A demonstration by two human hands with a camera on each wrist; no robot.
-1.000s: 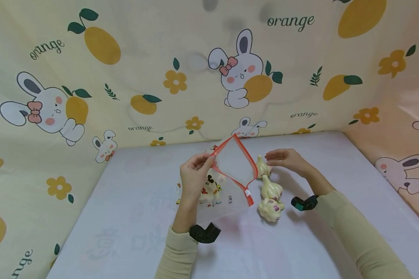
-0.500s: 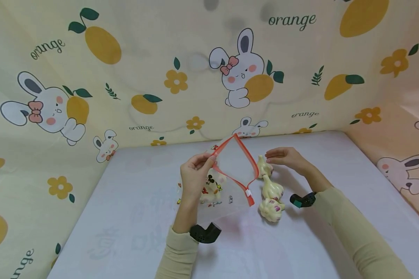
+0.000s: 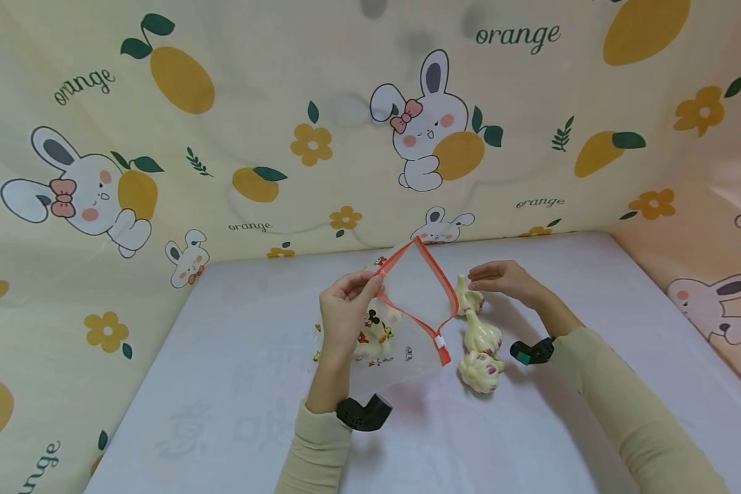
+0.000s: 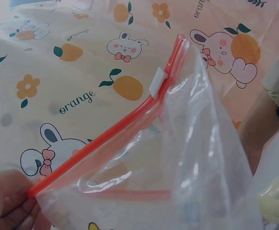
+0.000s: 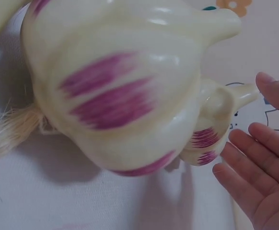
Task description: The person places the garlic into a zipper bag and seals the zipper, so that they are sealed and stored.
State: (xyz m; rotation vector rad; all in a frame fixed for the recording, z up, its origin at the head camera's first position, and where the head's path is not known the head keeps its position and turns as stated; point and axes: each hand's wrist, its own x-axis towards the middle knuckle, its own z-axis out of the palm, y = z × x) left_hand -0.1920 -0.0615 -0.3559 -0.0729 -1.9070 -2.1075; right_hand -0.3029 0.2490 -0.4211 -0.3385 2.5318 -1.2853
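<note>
Head view: left hand (image 3: 346, 305) pinches a red-rimmed bag (image 3: 401, 343), right hand (image 3: 506, 280), fingers extended, beside the garlic bulbs (image 3: 483, 338)

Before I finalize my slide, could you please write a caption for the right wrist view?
A right hand, fingers extended, beside glossy, purple-streaked garlic bulbs on a pale tabletop.

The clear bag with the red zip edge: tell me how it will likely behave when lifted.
The bag will probably be floppy, as its see-through film shows soft creases. The red zip edge looks stiffer, running fairly straight from the left hand to the white slider. The glossy film may feel slippery.
</note>
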